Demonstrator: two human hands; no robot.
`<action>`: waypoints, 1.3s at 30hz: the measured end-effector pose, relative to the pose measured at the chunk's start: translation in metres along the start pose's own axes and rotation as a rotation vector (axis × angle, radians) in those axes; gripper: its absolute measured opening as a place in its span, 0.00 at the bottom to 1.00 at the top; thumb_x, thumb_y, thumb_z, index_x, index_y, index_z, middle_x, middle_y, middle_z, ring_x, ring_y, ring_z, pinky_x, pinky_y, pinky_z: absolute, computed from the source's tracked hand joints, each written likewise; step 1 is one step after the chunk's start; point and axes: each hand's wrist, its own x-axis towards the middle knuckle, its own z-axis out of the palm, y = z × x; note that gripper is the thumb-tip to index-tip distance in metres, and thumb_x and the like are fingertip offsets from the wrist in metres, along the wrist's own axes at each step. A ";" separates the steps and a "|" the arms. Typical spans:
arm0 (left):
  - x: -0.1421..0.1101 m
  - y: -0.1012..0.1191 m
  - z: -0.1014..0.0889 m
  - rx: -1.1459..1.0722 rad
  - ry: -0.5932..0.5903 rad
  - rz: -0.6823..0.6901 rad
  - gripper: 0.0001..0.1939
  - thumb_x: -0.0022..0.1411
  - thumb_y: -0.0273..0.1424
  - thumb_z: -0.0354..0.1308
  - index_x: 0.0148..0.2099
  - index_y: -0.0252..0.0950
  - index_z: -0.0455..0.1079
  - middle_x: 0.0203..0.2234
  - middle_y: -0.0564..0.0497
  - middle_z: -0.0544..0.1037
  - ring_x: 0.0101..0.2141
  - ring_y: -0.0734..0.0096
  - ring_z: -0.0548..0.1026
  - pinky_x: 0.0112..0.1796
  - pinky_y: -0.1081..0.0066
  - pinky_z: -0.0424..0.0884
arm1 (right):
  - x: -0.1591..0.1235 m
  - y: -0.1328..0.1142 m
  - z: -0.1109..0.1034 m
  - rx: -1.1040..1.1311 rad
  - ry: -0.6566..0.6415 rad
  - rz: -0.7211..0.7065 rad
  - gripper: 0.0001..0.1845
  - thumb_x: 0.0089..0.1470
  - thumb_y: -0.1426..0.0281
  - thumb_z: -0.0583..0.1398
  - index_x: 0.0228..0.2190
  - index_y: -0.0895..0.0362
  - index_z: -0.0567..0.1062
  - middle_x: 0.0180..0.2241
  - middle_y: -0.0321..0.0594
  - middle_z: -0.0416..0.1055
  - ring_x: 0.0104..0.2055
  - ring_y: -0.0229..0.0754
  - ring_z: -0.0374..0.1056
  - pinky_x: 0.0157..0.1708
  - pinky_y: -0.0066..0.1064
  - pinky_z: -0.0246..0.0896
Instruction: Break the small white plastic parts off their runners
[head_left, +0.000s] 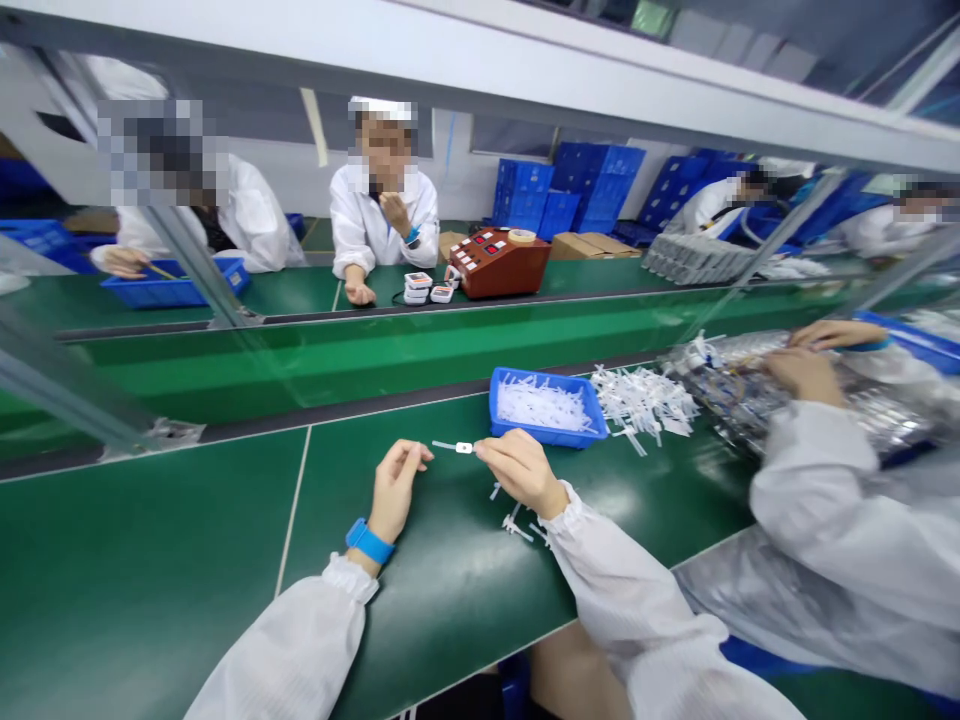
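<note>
Your right hand (519, 468) pinches one end of the slim white strip (464, 448); it points leftward, tip just beside your left hand (394, 492), whose grip I cannot tell.

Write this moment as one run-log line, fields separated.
right hand: pinches white tag with thin strip | left hand: near strip's end, contact unclear | beyond: blue bin of white strips, loose pile beside it
</note>
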 end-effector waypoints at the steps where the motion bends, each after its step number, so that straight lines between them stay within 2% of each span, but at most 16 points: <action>1: 0.001 -0.002 -0.001 -0.007 -0.010 0.005 0.12 0.61 0.38 0.55 0.30 0.36 0.69 0.27 0.52 0.72 0.29 0.72 0.69 0.33 0.73 0.66 | -0.006 0.004 -0.003 -0.024 -0.002 0.004 0.12 0.60 0.75 0.54 0.42 0.52 0.74 0.36 0.43 0.76 0.33 0.40 0.69 0.31 0.35 0.62; 5: 0.004 -0.008 -0.004 -0.003 -0.063 0.012 0.11 0.60 0.37 0.56 0.28 0.36 0.67 0.27 0.53 0.72 0.29 0.71 0.68 0.33 0.73 0.65 | -0.035 0.028 -0.019 -0.067 0.028 0.102 0.08 0.59 0.70 0.54 0.34 0.50 0.74 0.28 0.40 0.73 0.30 0.40 0.68 0.29 0.36 0.64; 10: 0.005 -0.005 -0.003 0.020 -0.083 0.003 0.12 0.59 0.37 0.56 0.27 0.36 0.67 0.25 0.53 0.71 0.28 0.71 0.68 0.32 0.72 0.65 | -0.069 0.076 -0.058 -0.297 0.385 0.348 0.10 0.60 0.71 0.52 0.39 0.54 0.72 0.33 0.46 0.73 0.37 0.45 0.70 0.38 0.42 0.66; 12: 0.004 -0.002 -0.002 0.029 -0.089 -0.006 0.12 0.59 0.37 0.56 0.27 0.37 0.67 0.25 0.53 0.71 0.27 0.71 0.67 0.32 0.72 0.65 | -0.080 0.098 -0.077 -0.386 0.468 0.443 0.12 0.60 0.71 0.51 0.42 0.57 0.71 0.37 0.49 0.72 0.41 0.47 0.69 0.43 0.43 0.65; 14: 0.004 0.000 -0.001 0.039 -0.099 -0.010 0.12 0.59 0.37 0.56 0.27 0.37 0.67 0.25 0.53 0.71 0.27 0.71 0.67 0.32 0.72 0.65 | -0.091 0.119 -0.093 -0.453 0.471 0.559 0.15 0.61 0.70 0.49 0.45 0.61 0.70 0.41 0.53 0.71 0.45 0.48 0.68 0.46 0.43 0.63; 18: 0.003 0.000 0.000 0.034 -0.124 0.017 0.14 0.58 0.37 0.56 0.24 0.37 0.64 0.24 0.52 0.70 0.28 0.70 0.68 0.32 0.71 0.65 | -0.105 0.141 -0.104 -0.577 0.256 0.828 0.23 0.60 0.67 0.48 0.52 0.67 0.65 0.45 0.59 0.69 0.50 0.52 0.64 0.49 0.47 0.59; 21: 0.003 -0.001 0.000 0.026 -0.127 0.028 0.17 0.58 0.37 0.57 0.21 0.37 0.59 0.23 0.53 0.69 0.28 0.70 0.67 0.32 0.71 0.64 | -0.107 0.129 -0.098 -0.697 0.188 0.922 0.25 0.58 0.67 0.50 0.54 0.66 0.63 0.50 0.60 0.65 0.54 0.56 0.58 0.51 0.52 0.54; 24: 0.002 0.001 0.002 0.041 -0.115 0.022 0.19 0.56 0.36 0.59 0.20 0.37 0.54 0.22 0.54 0.68 0.28 0.70 0.68 0.33 0.71 0.65 | -0.105 0.096 -0.091 -0.747 0.247 0.846 0.21 0.58 0.67 0.51 0.51 0.61 0.66 0.53 0.56 0.62 0.57 0.58 0.53 0.52 0.54 0.50; 27: 0.001 0.004 0.004 0.062 -0.105 0.010 0.20 0.54 0.36 0.60 0.20 0.38 0.53 0.22 0.54 0.68 0.27 0.71 0.67 0.32 0.72 0.65 | -0.105 0.054 -0.084 -0.644 0.297 0.713 0.15 0.59 0.70 0.51 0.46 0.59 0.68 0.47 0.52 0.66 0.52 0.54 0.59 0.50 0.51 0.54; 29: 0.000 0.005 0.006 0.078 -0.099 0.006 0.20 0.54 0.37 0.61 0.21 0.38 0.53 0.22 0.54 0.68 0.26 0.72 0.66 0.31 0.72 0.64 | -0.104 0.028 -0.078 -0.483 0.202 0.598 0.13 0.58 0.72 0.52 0.44 0.57 0.69 0.41 0.50 0.69 0.47 0.51 0.62 0.48 0.48 0.57; 31: 0.000 0.005 0.007 0.088 -0.102 0.013 0.20 0.53 0.38 0.61 0.21 0.38 0.52 0.21 0.55 0.68 0.26 0.73 0.65 0.30 0.72 0.64 | -0.101 0.008 -0.070 -0.287 -0.001 0.510 0.13 0.59 0.72 0.53 0.46 0.56 0.69 0.41 0.49 0.69 0.46 0.49 0.63 0.47 0.46 0.60; 34: 0.000 0.005 0.008 0.102 -0.120 0.038 0.22 0.52 0.40 0.61 0.21 0.38 0.51 0.22 0.54 0.69 0.26 0.73 0.66 0.30 0.72 0.64 | -0.092 -0.005 -0.058 -0.105 -0.223 0.527 0.15 0.60 0.69 0.54 0.49 0.54 0.68 0.47 0.49 0.68 0.51 0.49 0.62 0.49 0.46 0.60; 36: -0.002 0.005 0.008 0.121 -0.130 0.047 0.24 0.52 0.40 0.61 0.20 0.38 0.49 0.23 0.53 0.70 0.27 0.72 0.67 0.31 0.72 0.64 | -0.086 -0.005 -0.053 -0.052 -0.253 0.601 0.13 0.60 0.67 0.54 0.46 0.53 0.70 0.49 0.47 0.68 0.53 0.48 0.61 0.51 0.47 0.58; 39: -0.004 0.006 0.007 0.150 -0.140 0.046 0.27 0.52 0.40 0.61 0.18 0.38 0.45 0.23 0.52 0.72 0.26 0.72 0.68 0.31 0.71 0.63 | -0.084 0.001 -0.050 0.033 -0.237 0.692 0.09 0.59 0.64 0.55 0.36 0.54 0.73 0.46 0.44 0.69 0.51 0.46 0.62 0.51 0.47 0.56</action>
